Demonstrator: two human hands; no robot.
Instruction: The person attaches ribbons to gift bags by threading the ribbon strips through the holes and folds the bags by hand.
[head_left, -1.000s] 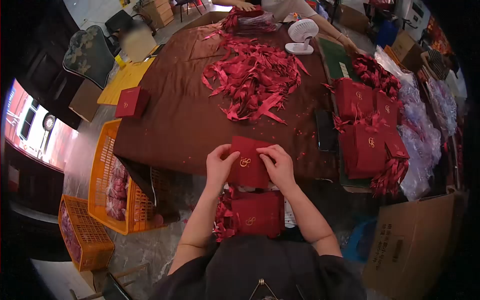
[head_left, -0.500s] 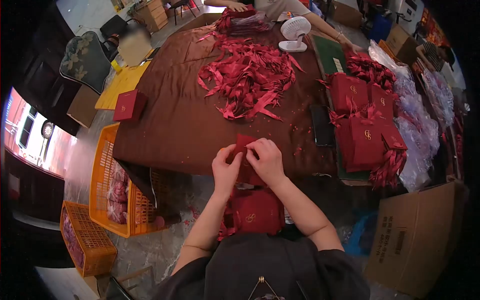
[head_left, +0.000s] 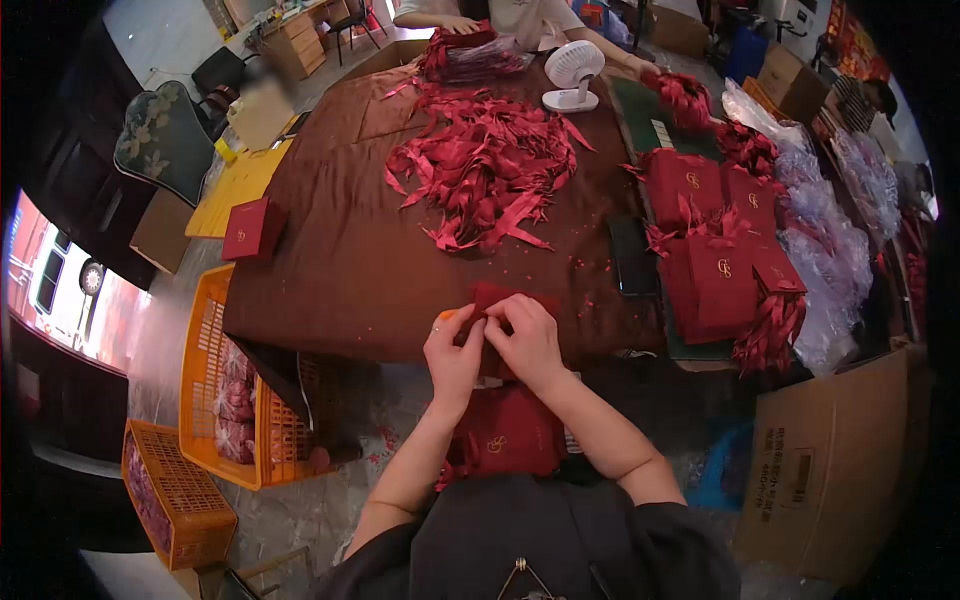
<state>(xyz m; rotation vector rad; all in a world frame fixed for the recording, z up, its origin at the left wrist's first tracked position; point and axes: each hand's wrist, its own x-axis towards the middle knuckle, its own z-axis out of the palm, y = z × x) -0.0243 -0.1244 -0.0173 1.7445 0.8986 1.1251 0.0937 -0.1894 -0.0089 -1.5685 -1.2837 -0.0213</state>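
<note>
At the near table edge, both hands pinch a small dark red bag (head_left: 489, 293), much of it hidden behind the fingers. My left hand (head_left: 455, 352) has its thumb and fingertips closed at the bag's left side; a spot of orange shows at one finger. Close beside it, my right hand (head_left: 528, 340) is closed too, its fingertips almost meeting the left ones. Below the hands, several red bags with gold lettering (head_left: 505, 432) rest over my lap. Beyond the hands, a loose heap of red ribbons (head_left: 485, 170) covers the middle of the brown-clothed table (head_left: 330, 290).
On the right stand stacked red bags (head_left: 722, 285) beside a black phone (head_left: 633, 256). A white fan (head_left: 573, 75) is farther back. Across the table, a co-worker's hand holds a red ribbon bunch (head_left: 686, 100). Orange crates (head_left: 262, 420) stand left, a cardboard box (head_left: 825, 460) right.
My hands have drawn closer together and the bag between them has tilted, showing less above the fingers. The co-worker's hand on the right has lifted a red ribbon bunch. The view has shifted slightly.
</note>
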